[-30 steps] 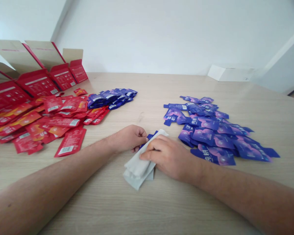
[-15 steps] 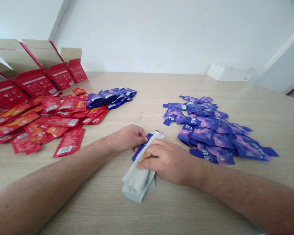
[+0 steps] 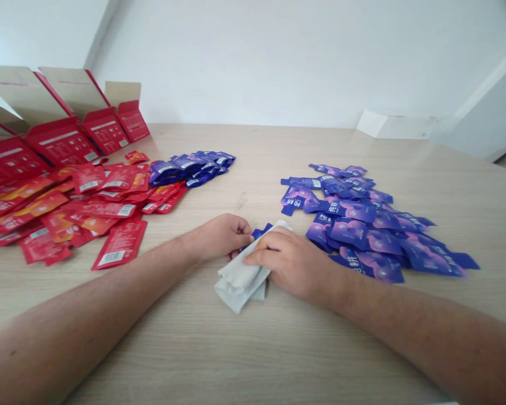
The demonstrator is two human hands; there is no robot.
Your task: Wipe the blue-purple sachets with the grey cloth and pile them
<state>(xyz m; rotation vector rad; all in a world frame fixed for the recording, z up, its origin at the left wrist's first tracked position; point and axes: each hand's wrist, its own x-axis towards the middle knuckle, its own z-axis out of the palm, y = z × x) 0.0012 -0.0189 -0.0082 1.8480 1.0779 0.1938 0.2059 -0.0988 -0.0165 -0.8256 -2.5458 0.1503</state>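
My right hand (image 3: 295, 261) is closed on a folded white cloth (image 3: 240, 273) and presses it over a blue-purple packet (image 3: 261, 231) on the table. Only part of that packet shows past the cloth's upper edge. At its left side my left hand (image 3: 227, 236) pinches the packet between thumb and fingers. Right of my right hand lies a spread pile of blue-purple packets (image 3: 349, 233), the closest partly behind the hand. Beyond my left hand sits a smaller heap of blue packets (image 3: 189, 167).
A large pile of red and orange packets (image 3: 93, 205) covers the table's left side. Behind it stand several open red cartons (image 3: 61, 140) with raised flaps. At the back right, a white box (image 3: 396, 126) lies against the wall. The tabletop (image 3: 253, 360) is light wood.
My right hand has slid the cloth up and away from me along the packet, covering more of its upper end. My left hand has stayed in place.
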